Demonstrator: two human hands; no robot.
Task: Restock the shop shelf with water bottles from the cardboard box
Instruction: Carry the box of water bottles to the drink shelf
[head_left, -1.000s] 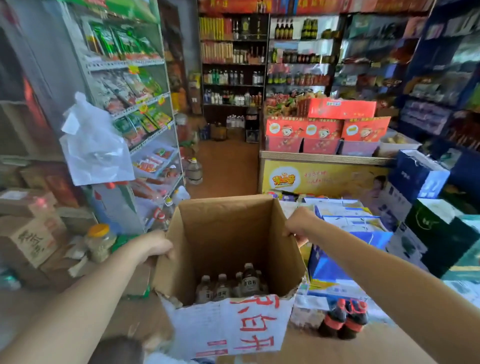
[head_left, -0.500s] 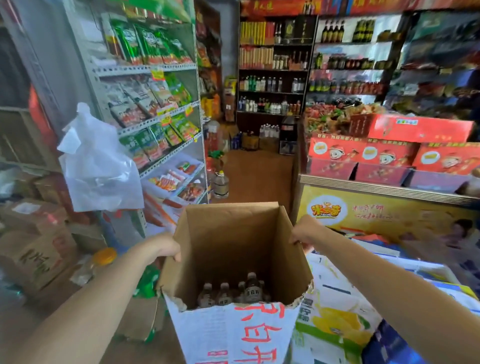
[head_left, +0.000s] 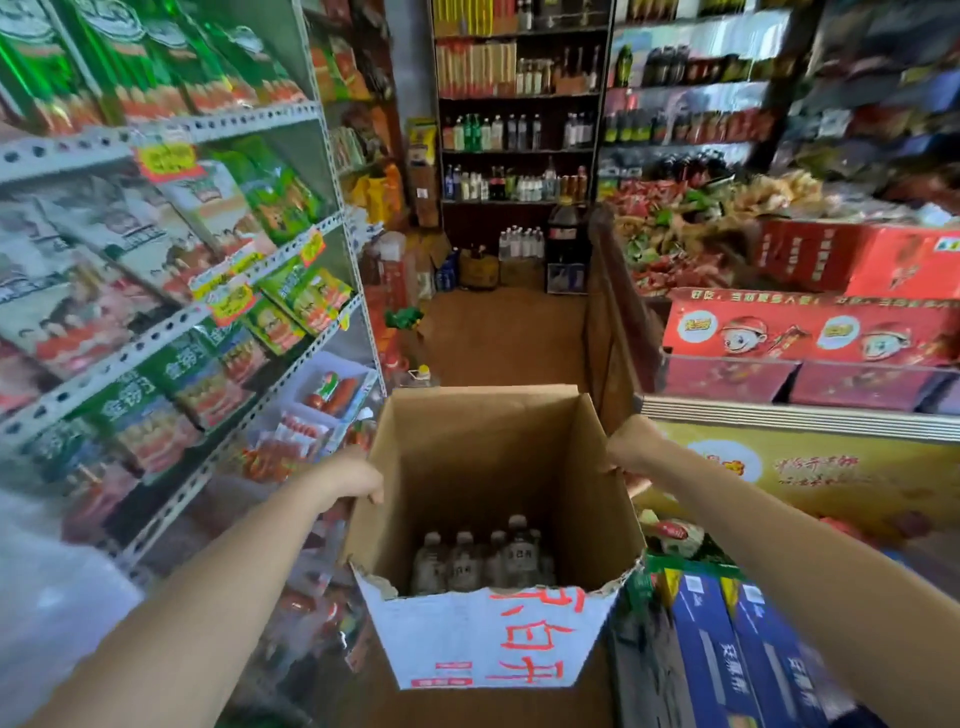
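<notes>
Bottles (head_left: 480, 564) low between both grips | left hand (head_left: 349, 477), right hand (head_left: 629, 446) each clutch box (head_left: 488, 457) rim | carry level, avoid torn near edge

- Left forearm (head_left: 218, 582): bare from the near edge of view to the wrist, no sleeve in view.
- Right forearm (head_left: 769, 525): bare as well, no sleeve in view.
- Left hand (head_left: 347, 477) and right hand (head_left: 631, 446): bare, without gloves, rings, watch or bands in view.
</notes>
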